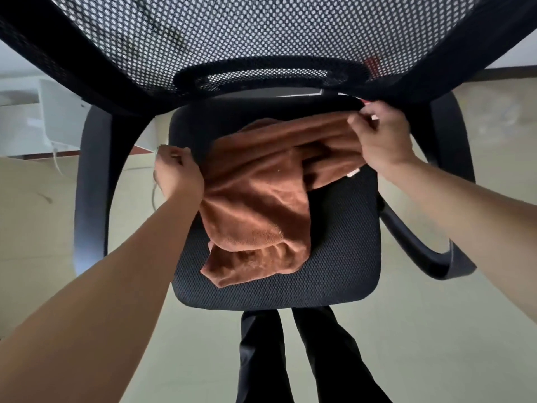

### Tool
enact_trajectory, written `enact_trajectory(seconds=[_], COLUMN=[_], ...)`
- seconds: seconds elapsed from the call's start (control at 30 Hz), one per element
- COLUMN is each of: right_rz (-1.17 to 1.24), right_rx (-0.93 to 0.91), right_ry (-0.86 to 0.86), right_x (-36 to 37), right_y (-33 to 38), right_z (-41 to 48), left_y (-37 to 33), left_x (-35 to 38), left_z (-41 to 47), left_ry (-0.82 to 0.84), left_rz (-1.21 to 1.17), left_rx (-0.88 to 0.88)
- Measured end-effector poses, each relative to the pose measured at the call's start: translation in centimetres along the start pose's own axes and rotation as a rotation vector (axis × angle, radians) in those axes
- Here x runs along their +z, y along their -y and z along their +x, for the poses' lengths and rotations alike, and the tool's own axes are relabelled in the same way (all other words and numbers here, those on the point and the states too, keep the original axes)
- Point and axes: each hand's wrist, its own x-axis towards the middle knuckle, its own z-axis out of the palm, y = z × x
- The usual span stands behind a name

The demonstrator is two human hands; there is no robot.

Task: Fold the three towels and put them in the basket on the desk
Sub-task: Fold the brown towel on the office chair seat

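Note:
A rumpled brown towel (258, 199) lies across the black mesh seat of an office chair (343, 257). My left hand (177, 173) grips the towel's left edge at the seat's left side, fingers curled. My right hand (380, 138) pinches the towel's far right corner near the base of the backrest, lifting that edge slightly. No other towel and no basket are in view.
The chair's mesh backrest (261, 36) fills the top of the view, with armrests (90, 184) on both sides. White furniture (43, 112) stands at the far left. My dark trouser legs (290, 359) stand on a pale floor below the seat.

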Motion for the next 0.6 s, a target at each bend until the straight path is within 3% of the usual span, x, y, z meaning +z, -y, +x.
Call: enact_trajectory(seconds=[0.1, 0.23, 0.3, 0.37, 0.43, 0.47, 0.53, 0.6], right_rz=[-0.007, -0.037, 0.23, 0.456, 0.495, 0.506, 0.593, 0.71], right_rx=[0.145, 0.475, 0.83, 1.116, 1.163, 1.153, 1.126, 1.101], right_ry=[0.015, -0.103, -0.129, 0.115, 0.426, 0.484, 0.404, 0.188], right_x=[-0.3, 1.3, 2.9, 4.5, 6.1, 6.9, 7.9, 8.6], right_y=[-2.1, -4.5, -4.5, -3.5, -2.4, -2.0, -1.4, -0.7], right_z=[-0.1, -3.1, -5.6, -8.1, -9.7, -10.1, -9.8, -8.6], left_y=[0.0, 1.1, 1.8, 2.8, 3.6, 3.8, 4.6, 5.7], left_x=[0.3, 0.8, 0.9, 1.5, 2.2, 2.1, 1.8, 0.9], left_z=[1.3, -0.5, -3.0, -5.8, -7.8, -8.3, -8.5, -8.4], left_ry=[0.026, 0.364, 0.519, 0.64, 0.713, 0.733, 0.768, 0.78], left_rz=[-0.091, 0.043, 0.064, 0.111, 0.129, 0.099, -0.011, -0.112], left_rx=[-0.157, -0.282, -0.301, -0.256, -0.254, -0.315, -0.513, -0.661])
